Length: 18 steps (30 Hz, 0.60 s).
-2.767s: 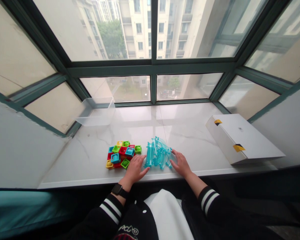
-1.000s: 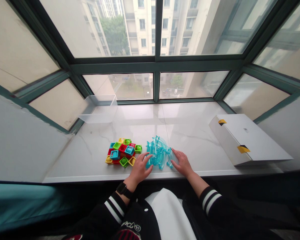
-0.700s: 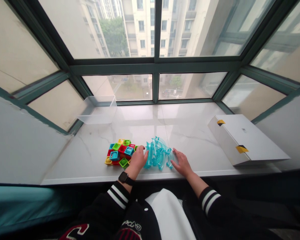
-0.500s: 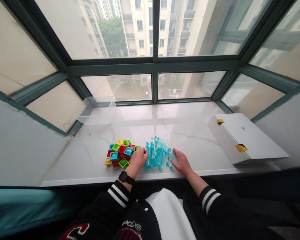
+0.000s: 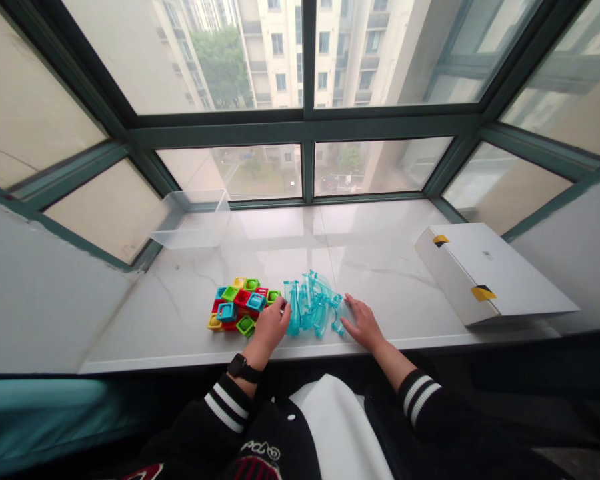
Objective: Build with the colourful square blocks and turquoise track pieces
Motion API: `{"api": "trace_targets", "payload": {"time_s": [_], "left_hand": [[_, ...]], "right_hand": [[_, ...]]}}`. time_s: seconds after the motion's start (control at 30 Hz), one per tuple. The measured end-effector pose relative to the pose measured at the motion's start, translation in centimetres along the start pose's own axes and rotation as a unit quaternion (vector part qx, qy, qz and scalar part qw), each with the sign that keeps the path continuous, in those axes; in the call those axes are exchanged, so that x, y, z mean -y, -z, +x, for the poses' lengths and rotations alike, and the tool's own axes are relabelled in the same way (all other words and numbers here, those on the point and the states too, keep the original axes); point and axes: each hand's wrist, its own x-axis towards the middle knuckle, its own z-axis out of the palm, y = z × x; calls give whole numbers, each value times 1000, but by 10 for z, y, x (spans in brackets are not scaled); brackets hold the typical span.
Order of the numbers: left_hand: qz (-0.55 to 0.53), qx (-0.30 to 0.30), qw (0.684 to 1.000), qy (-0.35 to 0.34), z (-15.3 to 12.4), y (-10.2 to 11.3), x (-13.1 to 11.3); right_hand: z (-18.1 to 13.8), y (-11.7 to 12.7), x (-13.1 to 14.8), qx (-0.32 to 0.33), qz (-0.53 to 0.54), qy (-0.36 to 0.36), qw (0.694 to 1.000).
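A pile of clear turquoise plastic track pieces [image 5: 313,303], several of them curved, lies in the middle of the sill near its front edge. To its left stands a heap of square plastic blocks [image 5: 243,298] in red, blue, green and yellow. My left hand [image 5: 271,325], with a black watch on the wrist, is between the two piles, fingers curled together at the turquoise pile's left edge. Whatever its fingertips hold, if anything, is hidden. My right hand [image 5: 365,325] rests at the pile's right edge, fingers spread and slightly bent, close to the outermost turquoise pieces.
A clear plastic bin [image 5: 195,230] sits at the back left by the window frame. On the right is a white box [image 5: 500,273] with black-and-yellow tabs. The marble-patterned sill [image 5: 380,247] ends at a front edge just before my body.
My left hand has shifted slightly left and its fingers have drawn a little away from the turquoise pieces. The right hand has hardly moved. The view has tilted slightly.
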Motion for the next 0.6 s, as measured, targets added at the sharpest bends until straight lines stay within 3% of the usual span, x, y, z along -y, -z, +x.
{"api": "trace_targets", "payload": {"time_s": [0.23, 0.6], "left_hand": [[-97, 20, 995, 31, -17, 0, 12], [-64, -3, 997, 30, -21, -3, 8]], "right_hand": [[0, 1, 1, 1, -8, 1, 1000], [1, 3, 3, 1, -22, 16, 1000]]}}
